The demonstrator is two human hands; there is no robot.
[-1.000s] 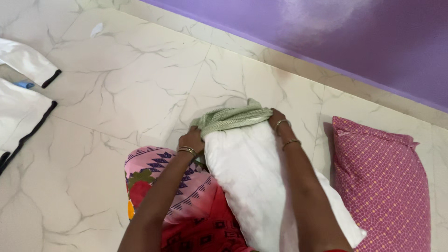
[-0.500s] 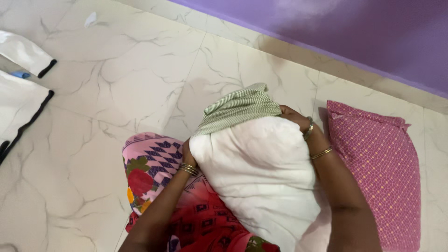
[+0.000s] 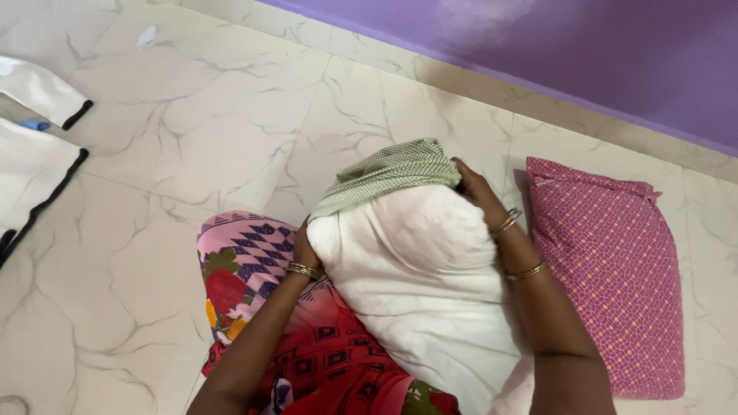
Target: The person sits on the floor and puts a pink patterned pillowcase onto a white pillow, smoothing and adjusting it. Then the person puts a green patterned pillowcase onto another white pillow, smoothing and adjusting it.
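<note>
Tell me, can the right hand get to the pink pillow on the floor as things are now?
Probably yes. The right hand grips the green cover on the white pillow, and the pink pillow lies just beside that arm with nothing between; the hand must let go first.

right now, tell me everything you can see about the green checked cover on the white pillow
The green checked cover is a soft woven cloth with a fine green and white check. It sits bunched and wrinkled over the far end of the white pillow, covering only that end; the rest of the pillow is bare. The pillow leans across the person's lap, above the marble floor. The left hand is at the cover's near left edge, and the right hand grips its right side.
</note>
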